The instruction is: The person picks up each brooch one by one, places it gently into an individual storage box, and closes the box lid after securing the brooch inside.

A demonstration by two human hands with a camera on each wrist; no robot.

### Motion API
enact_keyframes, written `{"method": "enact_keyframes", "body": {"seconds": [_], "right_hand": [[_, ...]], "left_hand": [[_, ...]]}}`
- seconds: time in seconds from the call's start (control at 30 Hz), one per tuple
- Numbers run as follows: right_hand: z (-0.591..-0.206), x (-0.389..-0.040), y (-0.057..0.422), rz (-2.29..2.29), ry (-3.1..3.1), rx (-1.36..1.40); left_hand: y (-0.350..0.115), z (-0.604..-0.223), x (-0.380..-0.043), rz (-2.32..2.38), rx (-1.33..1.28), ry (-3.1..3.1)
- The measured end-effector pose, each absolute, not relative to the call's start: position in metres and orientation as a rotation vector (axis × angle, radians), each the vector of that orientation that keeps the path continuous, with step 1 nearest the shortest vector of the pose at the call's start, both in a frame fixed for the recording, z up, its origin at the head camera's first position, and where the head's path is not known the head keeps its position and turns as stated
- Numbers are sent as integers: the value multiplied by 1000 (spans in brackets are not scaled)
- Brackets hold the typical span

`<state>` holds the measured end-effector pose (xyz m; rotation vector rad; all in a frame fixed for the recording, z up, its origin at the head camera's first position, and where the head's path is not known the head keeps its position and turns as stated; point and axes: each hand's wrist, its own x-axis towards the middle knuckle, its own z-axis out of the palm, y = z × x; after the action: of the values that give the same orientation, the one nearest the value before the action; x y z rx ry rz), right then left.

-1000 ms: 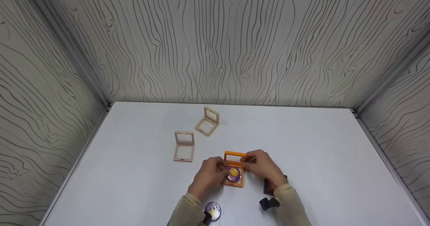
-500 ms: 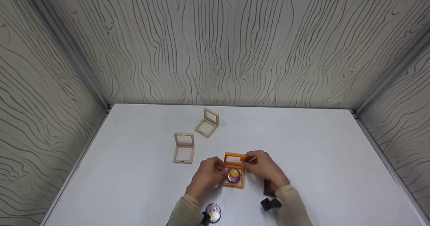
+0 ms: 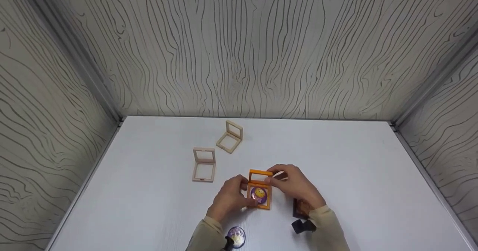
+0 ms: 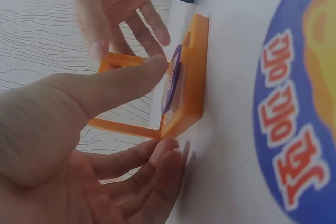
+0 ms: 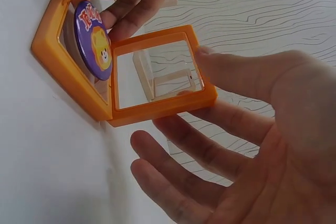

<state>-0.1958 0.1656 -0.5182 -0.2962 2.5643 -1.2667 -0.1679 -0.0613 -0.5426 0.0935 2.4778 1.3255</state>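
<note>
An orange hinged display frame with clear film windows stands open on the table. On its lower film lies a round purple badge with a yellow character. My left hand holds the lower half, its thumb reaching over by the badge and its fingers at the side near the hinge. With thumb and forefinger, my right hand pinches the raised lid; its other fingers are spread below. A second round badge lies near my left wrist, partly hidden by the wrist camera.
Two pale hinged frames stand open farther back, a pinkish one at left and a beige one behind it. A dark brown frame lies partly under my right wrist. Patterned panels wall the white table.
My left thumb has moved from the badge's left side to the near edge of the orange frame. The right hand has shifted slightly on the lid, and its thumb now lies higher.
</note>
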Motion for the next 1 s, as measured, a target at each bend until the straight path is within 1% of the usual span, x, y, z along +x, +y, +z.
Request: {"method": "enact_keyframes", "body": {"seconds": [0.13,0.33,0.57,0.93,1.0], "right_hand": [[-517,-196,163,-1266,2599,-342],[-519,-195,159,-1252,2636,-266],[-520,-195,159,-1251,2652,-302],[-519,-194,160,-1235,2622,-279],[-518,-194,161,-1228,2622,-309]], "left_hand": [[-61,-544,-168,1301,83,2504],[-60,-545,-168,1270,71,2507],[-58,-545,-169,1283,55,2482],[-61,-545,-167,1244,137,2510],[-61,-545,-166,1246,142,2522]]}}
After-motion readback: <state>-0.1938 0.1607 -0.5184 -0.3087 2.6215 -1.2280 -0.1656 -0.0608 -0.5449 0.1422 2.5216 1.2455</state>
